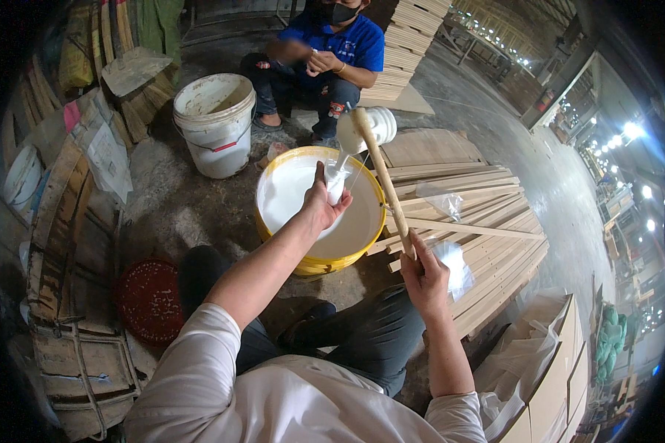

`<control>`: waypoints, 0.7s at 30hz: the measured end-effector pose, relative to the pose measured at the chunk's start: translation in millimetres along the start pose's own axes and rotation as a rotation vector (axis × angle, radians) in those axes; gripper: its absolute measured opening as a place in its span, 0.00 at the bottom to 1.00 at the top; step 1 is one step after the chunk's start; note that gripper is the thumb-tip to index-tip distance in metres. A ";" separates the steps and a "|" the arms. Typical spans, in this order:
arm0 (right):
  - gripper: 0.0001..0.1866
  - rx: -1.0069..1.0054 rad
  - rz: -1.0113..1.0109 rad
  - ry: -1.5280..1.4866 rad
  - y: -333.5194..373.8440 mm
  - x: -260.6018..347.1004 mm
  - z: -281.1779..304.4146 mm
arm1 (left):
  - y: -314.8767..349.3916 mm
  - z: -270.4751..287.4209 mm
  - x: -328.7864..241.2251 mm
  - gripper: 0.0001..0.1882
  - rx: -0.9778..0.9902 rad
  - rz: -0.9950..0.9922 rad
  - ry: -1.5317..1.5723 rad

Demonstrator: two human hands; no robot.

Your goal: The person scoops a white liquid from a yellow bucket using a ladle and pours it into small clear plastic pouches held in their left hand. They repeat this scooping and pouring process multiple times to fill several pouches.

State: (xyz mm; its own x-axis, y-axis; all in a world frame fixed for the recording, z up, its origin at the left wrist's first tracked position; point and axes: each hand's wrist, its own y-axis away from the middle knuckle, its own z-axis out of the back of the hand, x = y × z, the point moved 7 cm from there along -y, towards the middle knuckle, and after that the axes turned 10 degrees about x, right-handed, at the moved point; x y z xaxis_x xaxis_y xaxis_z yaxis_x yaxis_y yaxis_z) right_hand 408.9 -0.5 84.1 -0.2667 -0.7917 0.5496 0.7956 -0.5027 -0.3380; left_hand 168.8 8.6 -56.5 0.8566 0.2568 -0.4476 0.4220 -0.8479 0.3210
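Note:
My right hand (425, 277) grips the wooden handle of a dipper (391, 193), whose white plastic cup is tipped above a yellow-rimmed bucket (314, 267). Thick white liquid runs from the cup into a small clear plastic bag (335, 179). My left hand (322, 207) is closed around that bag, holding it over the bucket; white fills part of it. More white liquid (284, 196) stands in the bucket between my knees.
Opposite me a person (347, 52) crouches, fingers on something small and white. A white pail (218, 151) stands ahead left. Wooden strips (488, 232) lie stacked at right, with a clear bag (443, 201) on top. A red round basket (149, 301) is near my left knee.

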 end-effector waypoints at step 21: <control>0.21 -0.003 -0.189 -0.421 9.7 -22.8 -26.9 | 7.1 -1.2 -2.1 0.32 0.027 -0.004 -0.010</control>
State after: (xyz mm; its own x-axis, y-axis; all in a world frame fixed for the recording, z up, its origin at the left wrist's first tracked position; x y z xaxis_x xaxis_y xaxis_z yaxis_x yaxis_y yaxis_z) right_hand 408.1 3.3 47.8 -0.1627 -0.4762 0.8642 0.7527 -0.6262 -0.2033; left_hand 170.4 2.6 -52.3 0.8519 0.2559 -0.4569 0.4170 -0.8592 0.2963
